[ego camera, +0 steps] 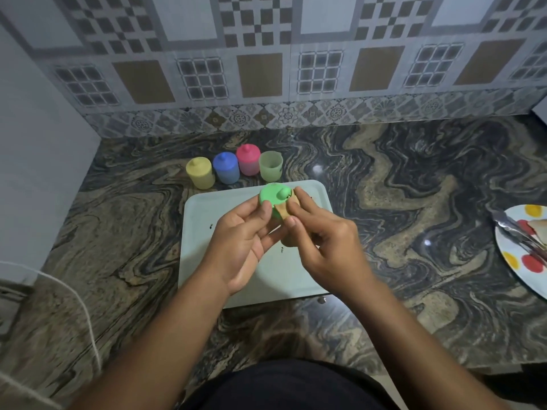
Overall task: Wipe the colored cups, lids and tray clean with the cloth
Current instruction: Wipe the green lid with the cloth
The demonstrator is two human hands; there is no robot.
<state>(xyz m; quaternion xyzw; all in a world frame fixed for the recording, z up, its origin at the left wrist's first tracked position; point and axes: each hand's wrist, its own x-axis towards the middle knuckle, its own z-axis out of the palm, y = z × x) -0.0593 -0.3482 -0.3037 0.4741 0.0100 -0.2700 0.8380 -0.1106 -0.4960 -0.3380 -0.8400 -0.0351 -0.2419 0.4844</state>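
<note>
— Where is the green lid (pixel 270 199)?

— Held above the far part of the tray (pixel 204 232), knob up and tilted toward the camera. The left hand (pixel 239 244) grips it from below and from the side, fingers curled round its edge.

— And the cloth (pixel 282 210)?

— A small tan piece, pressed against the right side of the lid, just under the knob. The right hand (pixel 322 241) pinches it between thumb and fingertips; more of it shows bunched lower down between the two hands.

— What of the tray itself?

— Pale, rectangular, lying flat on the desk (pixel 414 202), with a few dark specks (pixel 210 226) near its left edge.

— The cups?

— In a row just beyond the tray's far left corner: the yellow cup (pixel 200 173), the blue cup (pixel 226 168) and the pink cup (pixel 248 159), each capped with its own lid, then the green cup (pixel 270 166) standing open, nearest the lid in hand.

— Anything farther out?

— A white plate (pixel 515 261) with red and yellow dots at the desk's right edge, metal tongs (pixel 515 229) resting on it, and a white cord (pixel 85 306) at the left.
</note>
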